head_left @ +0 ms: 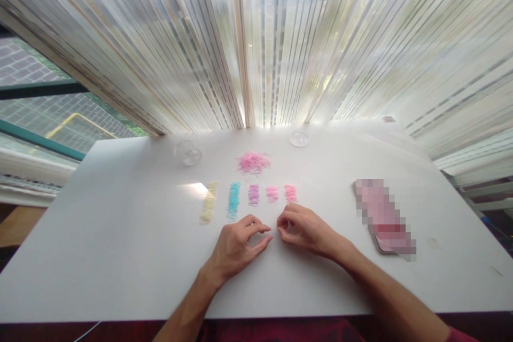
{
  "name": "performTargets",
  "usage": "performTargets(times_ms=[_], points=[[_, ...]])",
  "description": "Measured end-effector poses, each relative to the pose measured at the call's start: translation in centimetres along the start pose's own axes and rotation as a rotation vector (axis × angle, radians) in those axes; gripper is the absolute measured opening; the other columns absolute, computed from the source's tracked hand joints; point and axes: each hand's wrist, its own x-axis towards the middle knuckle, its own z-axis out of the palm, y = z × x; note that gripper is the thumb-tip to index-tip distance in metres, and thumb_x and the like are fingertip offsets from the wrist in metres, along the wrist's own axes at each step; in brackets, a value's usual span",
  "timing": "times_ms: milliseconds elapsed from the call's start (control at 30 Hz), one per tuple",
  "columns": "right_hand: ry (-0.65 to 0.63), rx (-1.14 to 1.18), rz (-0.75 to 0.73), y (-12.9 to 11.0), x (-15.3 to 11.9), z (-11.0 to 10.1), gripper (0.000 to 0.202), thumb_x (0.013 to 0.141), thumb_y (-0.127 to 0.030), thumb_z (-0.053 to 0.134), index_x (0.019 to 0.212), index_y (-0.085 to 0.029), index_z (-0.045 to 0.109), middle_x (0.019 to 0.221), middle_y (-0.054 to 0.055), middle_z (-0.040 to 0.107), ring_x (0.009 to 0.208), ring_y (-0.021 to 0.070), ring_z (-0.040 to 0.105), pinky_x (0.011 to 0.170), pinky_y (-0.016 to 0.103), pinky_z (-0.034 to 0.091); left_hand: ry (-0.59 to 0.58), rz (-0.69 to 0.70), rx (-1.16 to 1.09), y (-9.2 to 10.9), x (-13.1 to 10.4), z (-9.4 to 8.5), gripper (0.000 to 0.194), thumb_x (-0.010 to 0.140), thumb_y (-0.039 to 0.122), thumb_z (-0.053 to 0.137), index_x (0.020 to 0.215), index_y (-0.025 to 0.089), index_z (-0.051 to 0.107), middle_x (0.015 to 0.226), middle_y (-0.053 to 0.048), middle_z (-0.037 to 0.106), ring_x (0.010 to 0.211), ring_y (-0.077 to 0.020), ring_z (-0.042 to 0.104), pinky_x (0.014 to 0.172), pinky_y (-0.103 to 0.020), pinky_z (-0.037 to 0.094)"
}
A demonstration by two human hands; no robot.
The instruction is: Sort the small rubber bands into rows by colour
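My left hand [240,243] rests on the white table with its thumb and forefinger apart and nothing visible between them. Facing it, my right hand [306,230] has its thumb and forefinger pinched together; whatever is between them is too small to make out. Beyond the hands lies a row of small thin sticks sorted by colour: yellow [209,203], blue [233,201], purple [254,195], light pink [272,194] and coral pink [290,193]. The coral group is just past my right fingers. A loose pink heap [254,162] lies behind the row.
Clear round dishes stand at the back left [191,157] and back centre-right [300,139] of the table [120,262]. A phone [382,219], partly pixelated, lies to the right. Striped curtains [256,43] hang along the back edge.
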Motion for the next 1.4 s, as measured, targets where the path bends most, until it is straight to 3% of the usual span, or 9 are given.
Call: performTargets(times_ms=[167, 300, 467, 600, 867, 1167, 1400], points=[[0.011, -0.002, -0.003, 0.1, 0.0, 0.1, 0.014, 0.078, -0.006, 0.064, 0.082, -0.019, 0.065, 0.08, 0.001, 0.064, 0.074, 0.0149, 0.059, 0.069, 0.025, 0.048, 0.04, 0.012, -0.027, 0.0, 0.4, 0.2, 0.015, 0.093, 0.023, 0.061, 0.097, 0.024, 0.075, 0.089, -0.001, 0.073, 0.075, -0.0127, 0.067, 0.065, -0.021, 0.05], [0.095, 0.001, 0.018, 0.3, 0.1, 0.1, 0.013, 0.081, -0.008, 0.062, 0.084, -0.02, 0.065, 0.079, 0.001, 0.063, 0.073, 0.0142, 0.059, 0.069, 0.026, 0.048, 0.064, -0.005, -0.043, 0.2, 1.5, -0.1, 0.014, 0.091, 0.023, 0.061, 0.091, 0.023, 0.075, 0.087, -0.001, 0.072, 0.072, -0.0118, 0.064, 0.064, -0.021, 0.047], [0.317, 0.001, 0.115, 0.4, 0.4, -0.5, 0.007, 0.088, -0.017, 0.06, 0.084, -0.021, 0.064, 0.076, 0.001, 0.063, 0.07, 0.015, 0.057, 0.066, 0.027, 0.048, 0.153, -0.232, -0.113, 0.2, 3.9, -0.5, 0.016, 0.086, 0.03, 0.063, 0.081, 0.02, 0.074, 0.078, 0.0, 0.069, 0.059, -0.0104, 0.052, 0.059, -0.022, 0.045], [0.45, -0.032, 0.152, 0.3, 0.5, -1.0, 0.009, 0.091, -0.021, 0.058, 0.085, -0.021, 0.065, 0.075, 0.002, 0.063, 0.07, 0.016, 0.058, 0.063, 0.027, 0.048, 0.167, -0.339, -0.106, -0.3, 5.5, -0.6, 0.022, 0.085, 0.036, 0.063, 0.082, 0.019, 0.076, 0.066, 0.002, 0.064, 0.054, -0.0106, 0.054, 0.054, -0.021, 0.044], [0.429, -0.063, 0.137, 0.5, 0.5, -0.9, 0.01, 0.092, -0.021, 0.058, 0.087, -0.022, 0.066, 0.075, 0.002, 0.064, 0.071, 0.0167, 0.059, 0.065, 0.028, 0.049, 0.157, -0.394, 0.001, 0.2, 6.2, -0.3, 0.018, 0.083, 0.035, 0.064, 0.081, 0.023, 0.078, 0.061, 0.005, 0.06, 0.055, -0.0111, 0.052, 0.055, -0.022, 0.038], [0.418, -0.079, 0.122, 0.6, 0.5, -0.8, 0.01, 0.092, -0.02, 0.058, 0.087, -0.022, 0.066, 0.076, 0.002, 0.063, 0.072, 0.0172, 0.06, 0.07, 0.029, 0.05, 0.219, -0.404, 0.138, -0.4, 4.3, -1.4, 0.024, 0.087, 0.041, 0.062, 0.088, 0.024, 0.079, 0.062, 0.003, 0.059, 0.057, -0.0123, 0.052, 0.059, -0.024, 0.037], [0.404, -0.088, 0.128, 0.6, 0.4, -0.5, 0.011, 0.093, -0.02, 0.057, 0.087, -0.022, 0.066, 0.076, 0.002, 0.064, 0.072, 0.0174, 0.06, 0.069, 0.03, 0.049, 0.205, -0.501, 0.232, -0.9, 3.1, -2.3, 0.015, 0.086, 0.036, 0.067, 0.086, 0.029, 0.08, 0.072, 0.002, 0.072, 0.062, -0.0148, 0.061, 0.056, -0.023, 0.037]])
